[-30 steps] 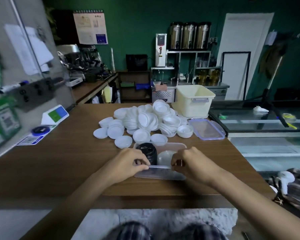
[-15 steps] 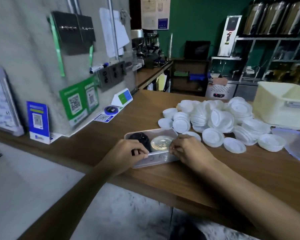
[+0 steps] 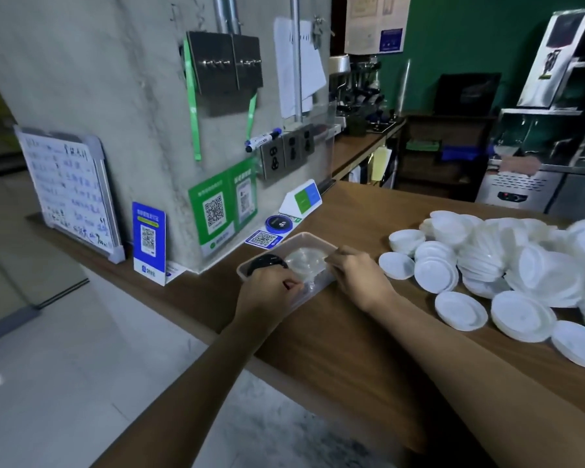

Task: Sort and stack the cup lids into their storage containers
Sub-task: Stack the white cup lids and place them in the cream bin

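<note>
Container: clear plastic tub [image 3: 318,238] on the wooden counter [image 3: 335,332], just beside the concrete pillar [image 3: 132,96] and near the loose lids.
Contents: black lids [image 3: 267,261] fill the left end and clear lids [image 3: 306,261] sit touching them on the right, both inside the tub.
Left hand: left hand [image 3: 267,293] has its fingers curled over the near rim at the black-lid end, grasping it.
Right hand: right hand [image 3: 355,273] grasps the tub's other end, fingers bent onto the rim by the clear lids (the fingertips themselves are hidden).
White lids: white lids [image 3: 487,258] lie heaped on the counter to the right, some nested and some single, with none in the tub.
Step in hand: probably positioning the tub with both hands, so sorting looks barely begun.
Doing it well: hold both ends level and slide the tub flat on the counter so neither stack tips over.
Placement: park it clear of the blue disc [image 3: 278,224] and the counter's front edge.
Risk: thin walls may flex under a hard squeeze, so grip lightly.
</note>
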